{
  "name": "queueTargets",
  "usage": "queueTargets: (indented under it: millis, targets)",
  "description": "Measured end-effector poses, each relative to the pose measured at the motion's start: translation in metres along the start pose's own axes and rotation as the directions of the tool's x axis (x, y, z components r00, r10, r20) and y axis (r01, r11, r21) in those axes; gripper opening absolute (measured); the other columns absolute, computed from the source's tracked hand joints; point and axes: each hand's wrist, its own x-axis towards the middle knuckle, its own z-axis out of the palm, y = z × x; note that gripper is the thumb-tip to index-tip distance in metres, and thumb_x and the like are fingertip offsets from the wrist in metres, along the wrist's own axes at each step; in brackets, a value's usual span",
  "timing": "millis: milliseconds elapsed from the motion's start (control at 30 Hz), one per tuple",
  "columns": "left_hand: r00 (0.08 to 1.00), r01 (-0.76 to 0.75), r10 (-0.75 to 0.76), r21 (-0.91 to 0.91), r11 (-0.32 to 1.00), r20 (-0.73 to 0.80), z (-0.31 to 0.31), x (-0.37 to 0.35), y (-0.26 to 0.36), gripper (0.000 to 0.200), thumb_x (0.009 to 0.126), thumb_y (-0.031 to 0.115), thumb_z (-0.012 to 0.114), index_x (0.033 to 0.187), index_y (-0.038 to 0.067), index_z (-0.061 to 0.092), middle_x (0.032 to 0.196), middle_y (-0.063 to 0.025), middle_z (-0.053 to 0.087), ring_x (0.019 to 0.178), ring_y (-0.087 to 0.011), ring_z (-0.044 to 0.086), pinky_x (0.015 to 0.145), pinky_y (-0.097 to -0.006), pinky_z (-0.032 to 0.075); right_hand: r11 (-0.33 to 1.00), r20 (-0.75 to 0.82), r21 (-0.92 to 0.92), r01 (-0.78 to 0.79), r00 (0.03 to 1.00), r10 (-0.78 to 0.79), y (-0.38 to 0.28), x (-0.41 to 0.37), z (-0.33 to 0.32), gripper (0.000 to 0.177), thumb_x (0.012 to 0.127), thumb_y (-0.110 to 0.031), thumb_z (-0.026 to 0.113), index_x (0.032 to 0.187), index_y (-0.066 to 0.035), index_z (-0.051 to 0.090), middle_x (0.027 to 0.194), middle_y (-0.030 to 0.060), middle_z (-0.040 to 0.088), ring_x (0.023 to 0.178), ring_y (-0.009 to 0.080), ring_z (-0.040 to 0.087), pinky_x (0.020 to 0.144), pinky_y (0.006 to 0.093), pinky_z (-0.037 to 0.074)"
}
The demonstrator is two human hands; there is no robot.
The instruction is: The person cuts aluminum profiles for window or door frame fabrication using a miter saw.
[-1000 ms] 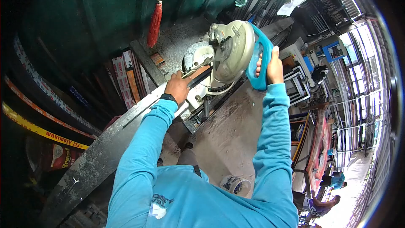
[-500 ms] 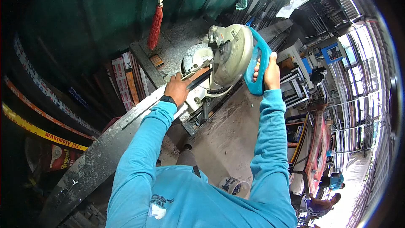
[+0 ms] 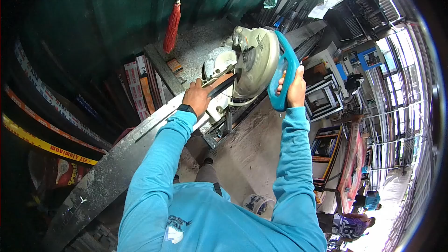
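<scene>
My right hand [image 3: 296, 87] is wrapped round the teal handle [image 3: 290, 60] of a miter saw [image 3: 258, 60]. The saw's pale guard hangs over a dark profile [image 3: 223, 85] that lies against the fence. My left hand [image 3: 196, 97], with a dark band at the wrist, presses the near end of that profile, its fingers closed on it beside the saw base [image 3: 215, 110]. The blade is mostly hidden by the guard.
A long metal bench [image 3: 109, 168] runs to the lower left. Wrapped profiles [image 3: 135, 88] stand behind it. A red tassel [image 3: 172, 28] hangs above. A bucket [image 3: 258, 205] is on the floor. Two people [image 3: 352, 225] are at the lower right, near a red-topped table [image 3: 351, 163].
My right hand and the saw handle have moved slightly down and left, and the saw head sits a little lower. My left hand stays nearly in place. The person at lower right has shifted.
</scene>
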Motion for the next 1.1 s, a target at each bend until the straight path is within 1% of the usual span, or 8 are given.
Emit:
queueTargets:
  millis: [100,133,367,533,700,833,1000,1100]
  targets:
    - [1.0,-0.007,0.007,-0.002,1.0,-0.013,0.0,0.0,0.0,0.042,0.082,0.013,0.077,0.123,0.015,0.071,0.121,-0.0226,0.053,0.111,-0.042,0.056,0.095,-0.0497,0.053,1.0,0.005,0.013,0.023,1.0,-0.023,0.01,-0.006,0.002,0.078,0.103,-0.07,0.027,0.106,0.001,0.06,0.071,0.0068,0.061,0.053,0.016,0.058,0.05,0.0318,0.051]
    - [1.0,-0.011,0.011,-0.002,1.0,-0.02,0.0,0.0,0.0,0.042,0.082,0.013,0.076,0.123,0.015,0.071,0.12,-0.0225,0.053,0.111,-0.042,0.057,0.095,-0.0497,0.053,0.998,-0.005,0.058,0.025,1.0,-0.025,0.017,-0.006,0.003,0.077,0.105,-0.065,0.027,0.107,0.004,0.061,0.071,0.0075,0.062,0.052,0.0161,0.059,0.048,0.0316,0.05]
    - [1.0,-0.014,0.014,-0.011,1.0,-0.019,0.001,0.001,-0.001,0.042,0.082,0.013,0.076,0.123,0.015,0.071,0.119,-0.0227,0.053,0.11,-0.042,0.057,0.093,-0.0497,0.054,0.996,-0.043,0.032,0.085,0.996,-0.083,0.05,-0.014,0.006,0.076,0.106,-0.064,0.027,0.107,0.004,0.062,0.071,0.0078,0.063,0.054,0.016,0.06,0.05,0.0308,0.05]
    - [0.999,-0.021,0.02,-0.006,1.0,-0.043,0.004,0.0,-0.002,0.042,0.081,0.013,0.076,0.123,0.015,0.071,0.119,-0.0229,0.054,0.11,-0.0422,0.057,0.093,-0.0497,0.054,0.993,-0.055,0.008,0.115,0.992,-0.114,0.055,-0.019,0.008,0.076,0.106,-0.064,0.027,0.107,0.003,0.062,0.072,0.008,0.064,0.055,0.0158,0.061,0.052,0.0306,0.05]
    - [1.0,-0.004,0.004,-0.01,1.0,-0.002,0.0,0.0,0.0,0.043,0.082,0.014,0.076,0.125,0.015,0.071,0.126,-0.0256,0.053,0.115,-0.0434,0.056,0.096,-0.0495,0.053,0.993,-0.065,-0.008,0.118,0.991,-0.119,0.055,-0.023,0.01,0.079,0.105,-0.068,0.026,0.107,0.002,0.063,0.072,0.0067,0.063,0.054,0.0149,0.059,0.051,0.0295,0.05]
    - [1.0,0.013,-0.013,0.009,1.0,0.021,-0.001,0.001,0.001,0.044,0.084,0.015,0.076,0.128,0.015,0.07,0.13,-0.0271,0.052,0.117,-0.0441,0.055,0.099,-0.0496,0.052,0.993,-0.065,0.013,0.118,0.991,-0.117,0.059,-0.023,0.009,0.076,0.106,-0.064,0.027,0.108,0.003,0.062,0.072,0.008,0.065,0.055,0.0157,0.061,0.051,0.031,0.05]
    - [0.999,0.017,-0.017,-0.001,1.0,0.035,-0.003,-0.001,0.002,0.045,0.084,0.015,0.076,0.128,0.015,0.07,0.13,-0.0267,0.052,0.117,-0.0442,0.055,0.099,-0.0498,0.052,0.99,-0.074,0.055,0.131,0.989,-0.127,0.066,-0.03,0.015,0.074,0.107,-0.062,0.028,0.108,0.003,0.062,0.072,0.0078,0.064,0.055,0.0152,0.06,0.052,0.0303,0.05]
    - [0.999,0.018,-0.018,-0.007,1.0,0.036,-0.004,0.001,0.003,0.045,0.083,0.015,0.076,0.128,0.015,0.07,0.128,-0.026,0.052,0.116,-0.0437,0.055,0.098,-0.0495,0.052,0.985,-0.094,0.041,0.167,0.982,-0.162,0.081,-0.031,0.017,0.073,0.107,-0.062,0.028,0.107,0.003,0.062,0.071,0.0077,0.063,0.054,0.0152,0.06,0.053,0.0297,0.05]
